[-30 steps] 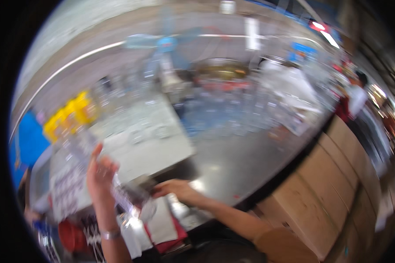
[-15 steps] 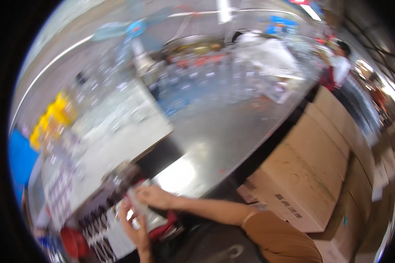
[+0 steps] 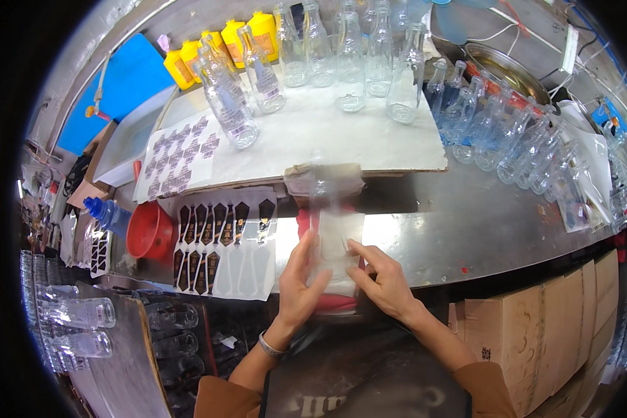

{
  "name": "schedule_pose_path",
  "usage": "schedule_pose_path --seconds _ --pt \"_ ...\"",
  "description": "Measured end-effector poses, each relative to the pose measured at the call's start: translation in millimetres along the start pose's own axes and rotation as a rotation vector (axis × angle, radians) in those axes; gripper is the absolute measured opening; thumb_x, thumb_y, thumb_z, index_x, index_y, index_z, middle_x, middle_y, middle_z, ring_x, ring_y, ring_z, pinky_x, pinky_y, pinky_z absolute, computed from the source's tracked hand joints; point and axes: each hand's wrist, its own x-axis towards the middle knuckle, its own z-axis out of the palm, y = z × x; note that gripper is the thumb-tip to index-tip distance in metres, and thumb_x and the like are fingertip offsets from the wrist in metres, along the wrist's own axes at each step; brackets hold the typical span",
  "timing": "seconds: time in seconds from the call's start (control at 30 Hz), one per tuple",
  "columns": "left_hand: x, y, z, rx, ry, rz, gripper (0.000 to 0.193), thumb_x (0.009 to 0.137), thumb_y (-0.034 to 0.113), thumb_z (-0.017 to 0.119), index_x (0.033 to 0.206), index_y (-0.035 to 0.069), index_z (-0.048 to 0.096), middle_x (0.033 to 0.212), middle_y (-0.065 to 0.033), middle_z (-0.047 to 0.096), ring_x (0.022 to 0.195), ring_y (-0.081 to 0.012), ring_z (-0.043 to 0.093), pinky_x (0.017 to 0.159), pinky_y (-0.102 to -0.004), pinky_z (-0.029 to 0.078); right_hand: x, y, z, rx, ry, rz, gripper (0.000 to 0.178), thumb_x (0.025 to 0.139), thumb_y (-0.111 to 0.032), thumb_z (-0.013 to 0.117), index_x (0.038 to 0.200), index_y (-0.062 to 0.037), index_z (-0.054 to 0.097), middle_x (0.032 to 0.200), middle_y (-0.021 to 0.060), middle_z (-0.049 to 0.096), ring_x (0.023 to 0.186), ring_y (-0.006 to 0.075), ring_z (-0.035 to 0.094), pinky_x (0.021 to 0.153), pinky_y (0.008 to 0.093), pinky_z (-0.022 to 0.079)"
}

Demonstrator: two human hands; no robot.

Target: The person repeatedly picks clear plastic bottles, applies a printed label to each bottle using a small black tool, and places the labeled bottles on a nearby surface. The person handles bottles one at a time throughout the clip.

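A clear glass bottle (image 3: 329,226), blurred by motion, stands between my hands over a white and red cloth (image 3: 336,301) at the near edge of the steel counter (image 3: 467,230). My left hand (image 3: 298,287) presses against the bottle's left side. My right hand (image 3: 384,282) holds its lower right side with the fingers spread along it. A sheet of black labels (image 3: 223,240) lies just left of my left hand.
Many empty clear bottles (image 3: 348,63) stand on a white board (image 3: 327,139) behind, and more lie at right (image 3: 515,139). Also in view are a second label sheet (image 3: 177,153), a red funnel (image 3: 148,233), yellow-capped bottles (image 3: 223,35), cardboard boxes (image 3: 536,334) and bottles at lower left (image 3: 76,313).
My left hand came down from holding a bottle up at the left. Both hands now meet on the bottle in front of me. The view swung down toward the counter.
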Motion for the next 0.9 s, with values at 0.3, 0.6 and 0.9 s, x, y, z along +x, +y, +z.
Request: schedule_pose_path --seconds 0.3,0.6,0.9 --pt "4.4 -11.3 -16.0 -0.112 -0.069 -0.075 0.064 0.098 0.002 0.053 0.157 -0.004 0.027 0.163 -0.0180 0.032 0.151 -0.0281 0.031 0.121 -0.0388 0.026 -2.7 1.9 3.9 -0.118 0.048 -0.097 0.055 0.088 -0.006 0.073 0.140 -0.0025 0.056 0.116 0.0096 0.066 0.063 0.0092 0.052 0.062 0.0248 0.046" --pt "-11.4 -49.4 -108.3 1.271 0.145 -0.081 0.061 0.094 0.035 0.065 0.142 0.000 0.052 0.157 -0.0285 0.036 0.147 -0.0433 0.031 0.119 -0.0576 0.021 -15.0 23.7 -26.4 0.051 0.102 0.115 0.037 0.093 -0.008 0.067 0.128 0.0025 0.062 0.105 0.0087 0.072 0.063 0.0078 0.057 0.064 0.0244 0.048" --pt "-80.5 -5.7 -136.6 1.518 0.207 -0.217 0.058 0.090 0.032 0.072 0.134 -0.004 0.057 0.149 -0.0284 0.042 0.138 -0.0422 0.039 0.114 -0.0578 0.027 -30.2 51.4 -40.4 0.092 0.156 0.178 0.028 0.099 -0.010 0.063 0.123 0.0042 0.065 0.101 0.0068 0.073 0.072 0.0039 0.056 0.067 0.0201 0.045"
